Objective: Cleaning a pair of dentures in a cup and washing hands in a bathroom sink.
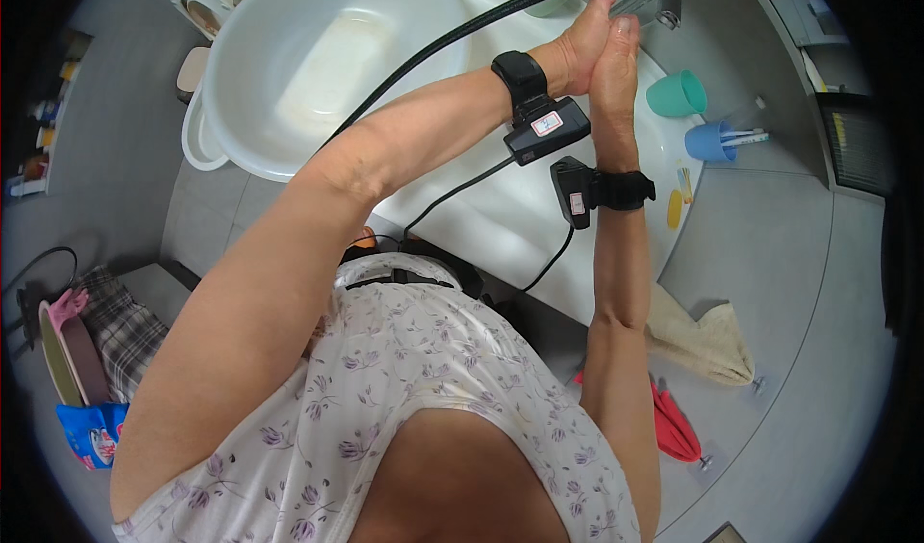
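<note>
My left hand (pixel 583 46) and my right hand (pixel 615 74) are pressed against each other beside the metal faucet (pixel 668 5), over the white washbasin (pixel 498 214). The fingers are seen edge-on, pointing away from me. Whether anything lies between the palms is hidden. A black strap with a small box and cable sits on each wrist. Left of my hands, a large white plastic tub (pixel 249 102) stands partly over the counter. Nearest my right hand on the right are a green cup (pixel 668 97) and a blue cup (pixel 707 142) holding toothbrushes.
A black cable (pixel 447 37) crosses above my left forearm. A yellow oval item (pixel 674 209) lies on the basin's right rim. Beige cloth (pixel 711 341) and red cloth (pixel 675 424) hang at the right wall. At lower left are a pink basin (pixel 83 359) and plaid cloth (pixel 126 326).
</note>
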Demonstrator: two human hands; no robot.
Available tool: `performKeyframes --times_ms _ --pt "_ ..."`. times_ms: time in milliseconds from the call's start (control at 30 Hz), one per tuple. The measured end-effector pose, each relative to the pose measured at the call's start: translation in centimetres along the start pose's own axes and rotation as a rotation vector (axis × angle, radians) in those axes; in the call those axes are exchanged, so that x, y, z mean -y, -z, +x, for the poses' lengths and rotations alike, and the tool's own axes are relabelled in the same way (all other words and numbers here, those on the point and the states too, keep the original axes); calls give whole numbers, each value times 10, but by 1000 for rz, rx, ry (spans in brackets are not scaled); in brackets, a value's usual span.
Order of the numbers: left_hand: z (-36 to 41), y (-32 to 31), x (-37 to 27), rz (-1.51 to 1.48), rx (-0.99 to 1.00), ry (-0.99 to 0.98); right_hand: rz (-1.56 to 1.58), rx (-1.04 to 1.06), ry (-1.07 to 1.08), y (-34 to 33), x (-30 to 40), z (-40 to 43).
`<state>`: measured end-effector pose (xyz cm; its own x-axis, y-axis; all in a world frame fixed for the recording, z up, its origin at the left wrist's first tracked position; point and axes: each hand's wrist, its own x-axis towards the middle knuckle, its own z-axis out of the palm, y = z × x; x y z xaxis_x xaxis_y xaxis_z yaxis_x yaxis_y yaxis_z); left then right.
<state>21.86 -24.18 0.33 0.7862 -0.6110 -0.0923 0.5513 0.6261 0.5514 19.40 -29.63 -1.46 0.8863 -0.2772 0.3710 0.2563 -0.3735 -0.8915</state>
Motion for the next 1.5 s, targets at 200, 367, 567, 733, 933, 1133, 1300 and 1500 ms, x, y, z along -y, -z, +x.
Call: performKeyframes --times_ms 200,367,567,733,933,1133,1300,1500 --pt "9 17 5 115 -66 -42 39 111 5 2 -18 3" --pt "-24 -9 6 66 48 -8 265 130 -301 24 -33 33" --pt "-18 0 2 30 158 -3 321 137 -300 18 -18 27" --pt "-3 0 -4 65 -10 -16 60 108 -57 6 -21 11" --pt "-27 -6 9 94 139 30 253 6 -446 30 -19 24" --pt "-22 -2 -5 -126 223 36 721 -19 -429 37 -18 23" --pt "-11 4 10 -346 259 6 869 -55 -316 40 -36 22" --pt "-1 0 17 -483 296 49 1040 -67 -288 38 -19 12"
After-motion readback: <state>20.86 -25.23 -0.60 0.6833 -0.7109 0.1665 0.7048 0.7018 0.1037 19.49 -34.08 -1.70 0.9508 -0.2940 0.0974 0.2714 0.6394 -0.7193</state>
